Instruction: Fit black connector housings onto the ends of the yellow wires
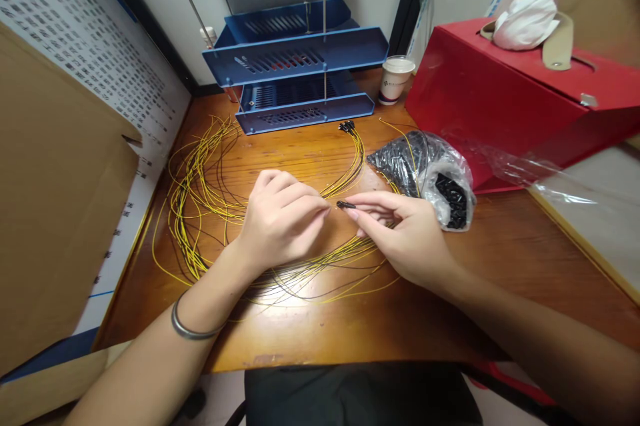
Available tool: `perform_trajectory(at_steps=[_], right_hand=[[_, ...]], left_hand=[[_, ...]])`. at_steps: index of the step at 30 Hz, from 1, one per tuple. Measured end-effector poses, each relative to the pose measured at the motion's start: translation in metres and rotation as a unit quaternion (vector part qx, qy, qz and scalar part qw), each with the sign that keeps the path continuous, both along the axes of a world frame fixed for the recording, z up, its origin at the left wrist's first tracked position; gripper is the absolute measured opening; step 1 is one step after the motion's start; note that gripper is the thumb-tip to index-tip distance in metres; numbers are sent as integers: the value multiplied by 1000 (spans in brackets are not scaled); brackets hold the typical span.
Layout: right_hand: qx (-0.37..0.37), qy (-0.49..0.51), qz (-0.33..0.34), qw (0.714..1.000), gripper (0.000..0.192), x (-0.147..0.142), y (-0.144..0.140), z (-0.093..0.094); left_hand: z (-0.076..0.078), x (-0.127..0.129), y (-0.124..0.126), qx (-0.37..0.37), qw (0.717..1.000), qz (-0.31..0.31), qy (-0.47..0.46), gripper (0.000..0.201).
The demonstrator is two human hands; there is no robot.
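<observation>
Pinching one connector [345,205]: two hands [280,223], one wire [345,179].

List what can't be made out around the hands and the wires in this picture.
- Head view: where the yellow wire meets the black piece; too small, pinched by left hand and right hand.
- Print on the paper cup: too small.
- Plastic bag: glare blurs the contents.

Both forearms are bare, with no sleeves showing anywhere up to the lower edge of the frame. The left hand [280,223] has a thin, dark metal bangle [193,329] round its wrist, plain and smooth. The right hand [407,236] wears nothing: no ring, watch or glove. Fingernails are short and unpainted. Dark clothing shows at bottom centre.
</observation>
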State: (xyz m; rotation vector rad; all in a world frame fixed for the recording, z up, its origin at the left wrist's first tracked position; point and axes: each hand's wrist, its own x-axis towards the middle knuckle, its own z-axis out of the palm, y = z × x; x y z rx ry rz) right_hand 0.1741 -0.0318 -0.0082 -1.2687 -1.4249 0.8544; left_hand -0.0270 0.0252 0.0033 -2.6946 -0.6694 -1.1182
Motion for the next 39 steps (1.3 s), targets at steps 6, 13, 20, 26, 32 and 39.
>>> perform_trajectory(at_steps=[6,13,20,26,32,39], right_hand=[[3,-5,3,1000,17,-1,-1,0],[0,-9,4,1000,18,-1,-1,0],[-5,-5,1,1000,18,-1,1,-2],[-9,-6,1,1000,17,1,0,-3],[-5,-11,1,1000,17,1,-1,-2],[-20,-3,5,1000,16,-1,0,0]], left_hand=[[1,0,0,-1,1000,-5,1,7],[1,0,0,0,1000,-4,5,8],[0,0,0,0,1000,-1,5,8],[0,0,0,8,1000,-4,10,8],[1,0,0,7,1000,-4,13,8],[1,0,0,6,1000,-10,16,7]])
